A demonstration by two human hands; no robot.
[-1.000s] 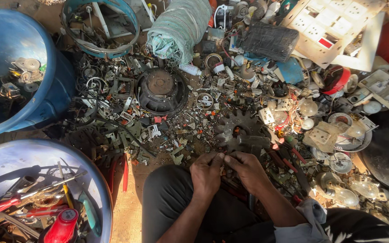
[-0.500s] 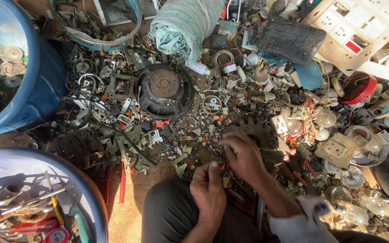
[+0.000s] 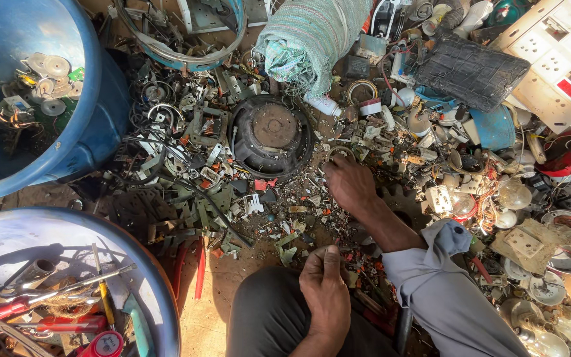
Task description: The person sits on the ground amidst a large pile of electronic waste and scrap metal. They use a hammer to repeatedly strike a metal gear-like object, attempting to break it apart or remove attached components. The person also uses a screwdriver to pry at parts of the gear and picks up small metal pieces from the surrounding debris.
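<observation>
Fingers of the right hand [image 3: 350,185] now curl down into the small scrap [image 3: 312,198] at frame centre, just below the round black speaker [image 3: 272,135] (they sat at the lap a second ago); left hand [image 3: 325,284] stays loosely curled by the knee, contents unclear.

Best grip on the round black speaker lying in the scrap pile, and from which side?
Grip the speaker by its outer rim, from above on the near side. It lies flat, magnet side up, with scrap crowding its edges; the right hand is already close to its near right rim.
</observation>
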